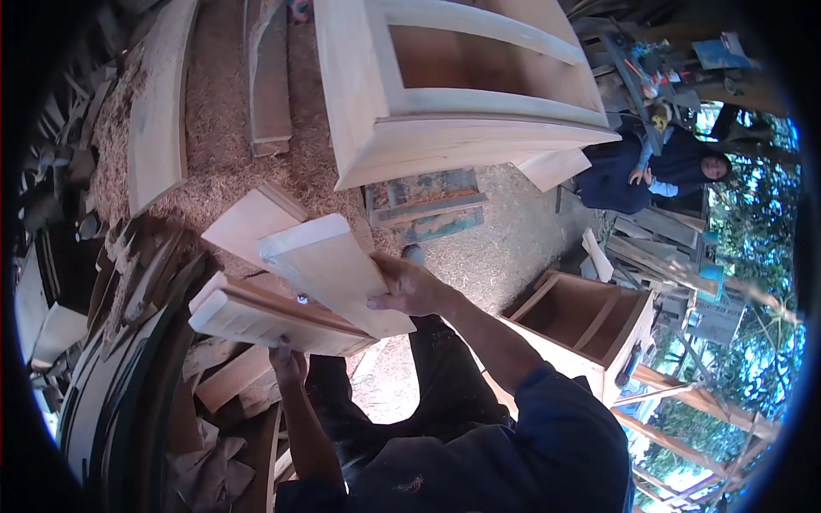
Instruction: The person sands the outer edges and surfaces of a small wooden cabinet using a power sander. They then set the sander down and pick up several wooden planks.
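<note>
My right hand (415, 286) grips a pale, flat wooden board (329, 265), its thumb on the face and its fingers wrapped round the edge. Lower and to the left, my left hand (289, 363) holds a stack of similar wooden boards (274, 325) from below; the fingers are partly hidden. The near end of the right-hand board overlaps the stack. Just beyond them lies another short pale board (248, 224), partly covered by the one in my right hand.
A large pale wooden cabinet frame (487, 137) stands ahead. A second wooden frame (629, 342) is at the right. Long planks (158, 111) lie among wood shavings at the far left. Stacked boards (120, 385) crowd the near left. Another person (624, 175) is at the right.
</note>
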`<move>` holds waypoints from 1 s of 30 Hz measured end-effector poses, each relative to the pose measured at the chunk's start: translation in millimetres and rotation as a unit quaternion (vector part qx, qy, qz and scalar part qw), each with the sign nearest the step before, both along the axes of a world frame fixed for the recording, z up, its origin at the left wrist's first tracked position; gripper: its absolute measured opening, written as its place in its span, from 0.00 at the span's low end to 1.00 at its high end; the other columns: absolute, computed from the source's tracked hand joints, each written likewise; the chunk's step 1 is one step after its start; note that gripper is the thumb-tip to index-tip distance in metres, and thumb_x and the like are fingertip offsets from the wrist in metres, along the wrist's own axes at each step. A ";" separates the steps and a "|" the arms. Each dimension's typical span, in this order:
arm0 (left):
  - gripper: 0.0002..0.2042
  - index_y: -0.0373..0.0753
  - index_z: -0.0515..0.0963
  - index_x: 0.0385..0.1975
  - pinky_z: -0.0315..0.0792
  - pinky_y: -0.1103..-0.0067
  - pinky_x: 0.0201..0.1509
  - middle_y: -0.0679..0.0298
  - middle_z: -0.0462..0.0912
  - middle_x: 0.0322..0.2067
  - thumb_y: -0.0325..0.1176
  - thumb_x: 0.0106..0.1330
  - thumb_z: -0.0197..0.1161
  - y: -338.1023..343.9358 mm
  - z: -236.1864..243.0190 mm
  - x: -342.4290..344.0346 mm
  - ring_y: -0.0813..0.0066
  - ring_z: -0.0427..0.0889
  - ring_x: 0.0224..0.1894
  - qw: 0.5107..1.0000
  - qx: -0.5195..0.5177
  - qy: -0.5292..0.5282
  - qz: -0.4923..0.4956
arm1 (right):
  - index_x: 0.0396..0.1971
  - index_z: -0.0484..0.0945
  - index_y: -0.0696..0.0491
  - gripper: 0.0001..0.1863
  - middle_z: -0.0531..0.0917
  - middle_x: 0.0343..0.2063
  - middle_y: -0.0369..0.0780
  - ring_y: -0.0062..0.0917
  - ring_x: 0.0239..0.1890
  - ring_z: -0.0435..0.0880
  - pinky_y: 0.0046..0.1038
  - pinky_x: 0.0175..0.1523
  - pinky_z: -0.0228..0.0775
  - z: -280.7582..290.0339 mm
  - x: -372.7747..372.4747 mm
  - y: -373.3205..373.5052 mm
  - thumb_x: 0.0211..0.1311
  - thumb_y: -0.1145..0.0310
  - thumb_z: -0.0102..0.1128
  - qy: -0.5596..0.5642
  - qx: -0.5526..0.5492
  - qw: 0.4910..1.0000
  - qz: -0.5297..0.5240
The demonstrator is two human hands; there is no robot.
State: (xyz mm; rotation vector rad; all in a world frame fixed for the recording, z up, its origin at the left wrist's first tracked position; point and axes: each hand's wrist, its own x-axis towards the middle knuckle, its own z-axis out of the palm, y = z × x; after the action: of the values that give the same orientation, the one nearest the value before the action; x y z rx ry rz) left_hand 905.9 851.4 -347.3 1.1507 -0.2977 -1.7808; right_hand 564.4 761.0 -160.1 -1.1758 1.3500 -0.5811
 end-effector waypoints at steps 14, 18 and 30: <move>0.36 0.39 0.59 0.71 0.58 0.57 0.74 0.54 0.68 0.66 0.61 0.73 0.49 -124.0 328.5 -51.2 0.59 0.67 0.69 0.989 -0.093 0.112 -0.022 | 0.62 0.72 0.45 0.37 0.84 0.47 0.49 0.44 0.54 0.82 0.40 0.61 0.71 186.9 -201.0 271.5 0.47 0.60 0.72 0.191 0.124 0.964 -0.137; 0.36 0.36 0.60 0.70 0.63 0.60 0.70 0.53 0.69 0.65 0.54 0.70 0.59 -143.2 418.5 -176.9 0.57 0.68 0.66 0.987 -0.097 -0.127 0.029 | 0.61 0.74 0.47 0.39 0.85 0.46 0.43 0.35 0.53 0.83 0.38 0.62 0.71 138.2 -229.0 394.0 0.44 0.62 0.77 0.107 0.211 0.951 -0.198; 0.33 0.41 0.65 0.68 0.67 0.59 0.69 0.60 0.72 0.65 0.54 0.70 0.61 -197.9 424.9 -429.2 0.60 0.73 0.64 0.980 -0.155 -0.027 -0.119 | 0.67 0.66 0.58 0.39 0.79 0.57 0.43 0.26 0.58 0.78 0.30 0.64 0.69 173.8 -342.6 533.4 0.58 0.64 0.74 -0.119 0.143 0.850 -0.494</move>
State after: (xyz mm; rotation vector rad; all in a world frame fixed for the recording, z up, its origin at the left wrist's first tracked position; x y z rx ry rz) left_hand 476.7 653.5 77.6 0.9696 -0.7446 -1.8287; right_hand 221.8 1294.4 13.7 -0.0698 1.6963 -1.1519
